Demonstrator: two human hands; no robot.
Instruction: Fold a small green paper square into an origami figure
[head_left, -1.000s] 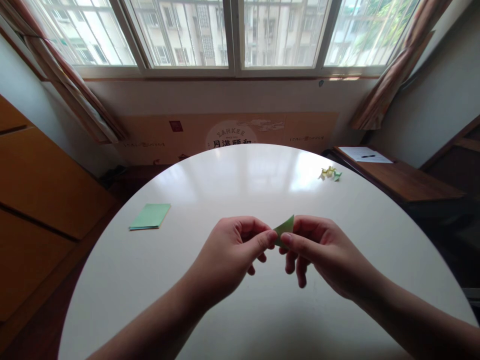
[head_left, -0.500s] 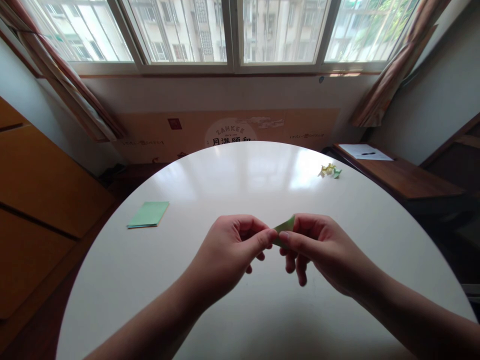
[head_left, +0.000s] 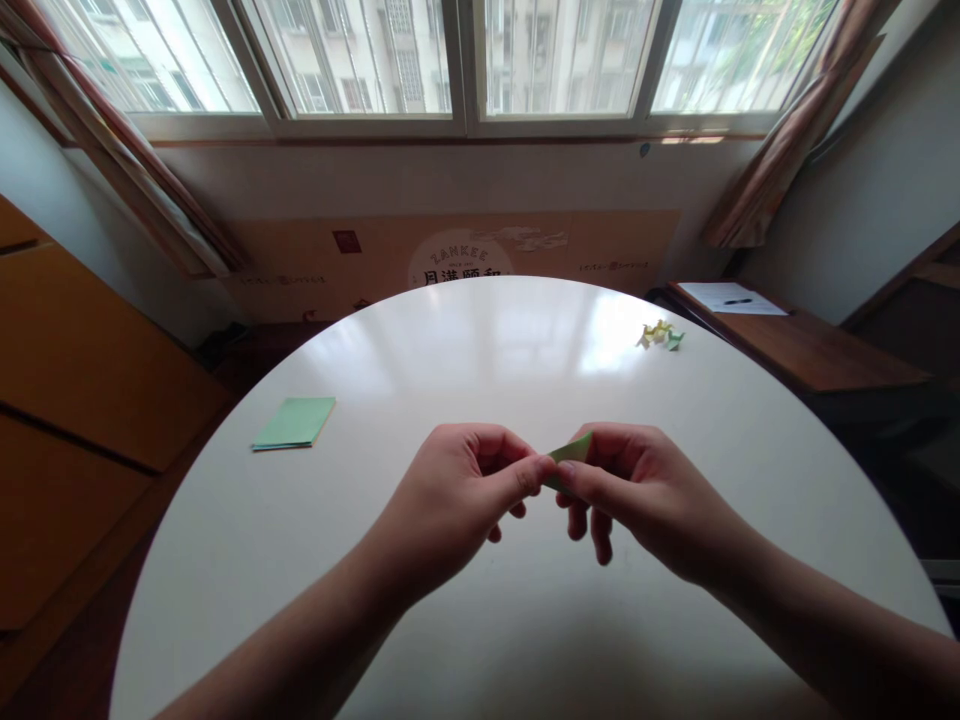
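Note:
A small folded piece of green paper is held above the white table between both hands. My left hand pinches its left end between thumb and forefinger. On the other side, my right hand grips it with the thumb laid across the front, its lower fingers hanging loosely. The fingers hide much of the paper, so its full shape cannot be made out. To the left lies a square stack of green paper. Several small folded yellow and green paper pieces sit together at the table's far right.
The round white table reflects the window light. Beyond its right edge stands a brown wooden desk, bearing white sheets and a dark pen. Orange-brown cabinets flank the left side.
Both hands keep their hold on the green paper, with only a very slight shift of the fingers. The whole view has moved a little, so things appear slightly higher.

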